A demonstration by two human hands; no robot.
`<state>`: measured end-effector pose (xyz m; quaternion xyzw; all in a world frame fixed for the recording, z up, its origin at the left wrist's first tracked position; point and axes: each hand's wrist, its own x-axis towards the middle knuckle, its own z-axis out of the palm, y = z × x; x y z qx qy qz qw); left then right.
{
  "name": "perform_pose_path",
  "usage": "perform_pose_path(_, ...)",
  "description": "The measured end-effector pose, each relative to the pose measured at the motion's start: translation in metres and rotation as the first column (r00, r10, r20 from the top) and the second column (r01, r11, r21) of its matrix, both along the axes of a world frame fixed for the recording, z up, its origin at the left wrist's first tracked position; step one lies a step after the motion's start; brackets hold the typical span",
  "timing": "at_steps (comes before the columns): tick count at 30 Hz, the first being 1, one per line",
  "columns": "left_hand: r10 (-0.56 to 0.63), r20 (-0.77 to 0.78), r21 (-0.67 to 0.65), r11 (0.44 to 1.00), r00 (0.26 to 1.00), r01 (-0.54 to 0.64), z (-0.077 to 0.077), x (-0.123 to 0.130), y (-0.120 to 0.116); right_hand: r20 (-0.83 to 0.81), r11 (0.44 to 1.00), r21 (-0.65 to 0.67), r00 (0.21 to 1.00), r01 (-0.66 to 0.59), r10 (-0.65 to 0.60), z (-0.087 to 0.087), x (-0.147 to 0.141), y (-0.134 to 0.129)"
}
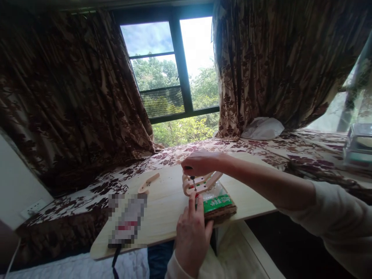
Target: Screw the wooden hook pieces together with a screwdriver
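Note:
My right hand (200, 162) is closed around the dark handle of a screwdriver (194, 183), whose metal shaft points down. Its tip meets a curved pale wooden piece (200, 186) with dark holes. Below it, my left hand (190, 228) has its index and middle fingers stretched out against the near side of this piece, close to the tip; the thumb is apart. The wooden piece rests on a green and clear plastic packet (217, 203) with brown contents. What lies under my left fingertips is hidden.
A pale wooden board table (162, 209) carries everything. Another curved wooden piece (148, 183) lies at its far left, beside a blurred-out flat object (128, 221) with a dark strap. A white plastic bag (263, 128) rests on the flowered cloth under the window. A clear box (359, 145) stands far right.

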<state>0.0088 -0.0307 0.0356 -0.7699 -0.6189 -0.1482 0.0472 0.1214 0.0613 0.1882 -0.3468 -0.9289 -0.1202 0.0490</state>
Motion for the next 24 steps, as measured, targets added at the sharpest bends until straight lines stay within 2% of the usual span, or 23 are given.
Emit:
perform_pose_path(6, -0.005, 0.036, -0.009, 1.000, 0.999, 0.006, 0.000, -0.001, -0.002, -0.066, 0.989, -0.013, 0.987, 0.149, -0.150, -0.012, -0.008, 0.016)
perform_pose_path(10, 0.003, 0.019, -0.021, 1.000, 1.000, -0.002, 0.002, -0.001, -0.001, -0.046, 0.976, -0.047, 0.976, 0.212, -0.215, -0.006, -0.007, 0.023)
perform_pose_path(13, 0.005, 0.011, -0.027, 1.000, 1.000, -0.005, 0.002, 0.000, 0.000, -0.004, 0.977, -0.077, 0.980, 0.198, -0.199, 0.004, -0.001, 0.016)
perform_pose_path(18, -0.001, 0.000, -0.008, 1.000, 1.000, 0.001, 0.000, -0.001, 0.000, 0.068, 0.996, -0.090, 0.998, 0.004, 0.002, 0.011, 0.004, -0.002)
perform_pose_path(24, -0.013, 0.020, -0.010, 1.000, 1.000, 0.013, -0.001, -0.002, 0.001, -0.051, 0.992, -0.037, 0.991, 0.120, -0.122, -0.006, -0.008, 0.012)
